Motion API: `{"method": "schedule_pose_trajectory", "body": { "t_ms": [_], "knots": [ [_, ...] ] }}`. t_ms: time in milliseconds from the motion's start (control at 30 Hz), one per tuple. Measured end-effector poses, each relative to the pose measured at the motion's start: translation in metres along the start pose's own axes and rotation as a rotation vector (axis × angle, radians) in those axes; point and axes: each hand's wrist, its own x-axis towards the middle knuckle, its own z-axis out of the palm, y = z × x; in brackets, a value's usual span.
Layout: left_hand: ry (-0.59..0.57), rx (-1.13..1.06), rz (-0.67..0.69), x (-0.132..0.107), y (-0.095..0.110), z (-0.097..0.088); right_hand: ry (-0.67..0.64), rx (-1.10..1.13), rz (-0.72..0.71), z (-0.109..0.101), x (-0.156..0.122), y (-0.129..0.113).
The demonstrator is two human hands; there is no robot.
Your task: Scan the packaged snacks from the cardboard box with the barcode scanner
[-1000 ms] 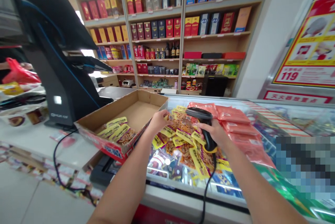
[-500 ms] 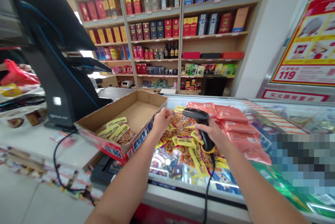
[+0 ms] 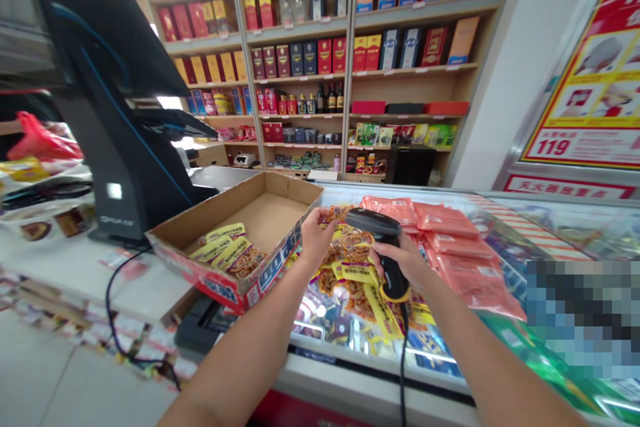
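Observation:
My right hand (image 3: 404,260) is wrapped round the grip of a black barcode scanner (image 3: 376,224), its head pointing left. Just left of the scanner head, my left hand (image 3: 316,235) pinches the edge of a snack packet (image 3: 341,215) with brown strips showing through its clear film. Below both hands, a pile of similar yellow-labelled snack packets (image 3: 357,274) lies on the glass counter. An open cardboard box (image 3: 287,197) stands to the left of my left hand, with several of these packets (image 3: 233,250) in its near end.
Red-pink packs (image 3: 457,240) lie stacked to the right of the pile. The black cash-register stand (image 3: 135,167) rises behind the box on the left. The scanner's cable (image 3: 403,360) hangs over the counter's front edge. Shelves of boxed goods (image 3: 300,57) line the back wall.
The scanner head and my left hand have come closer together, and the packet in my left hand is now partly behind the scanner. The view has shifted slightly.

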Motion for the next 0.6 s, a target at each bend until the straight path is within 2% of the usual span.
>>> {"method": "schedule_pose_trajectory", "body": {
  "t_ms": [167, 600],
  "knots": [
    [0.039, 0.036, 0.039, 0.0000, -0.0005, 0.0012, 0.003, 0.031, 0.026, -0.0003, 0.0002, 0.0005],
    [0.033, 0.073, 0.027, 0.0002, -0.0006, -0.0002, 0.003, -0.001, 0.017, -0.0011, 0.0003, 0.0009]
  ]
}}
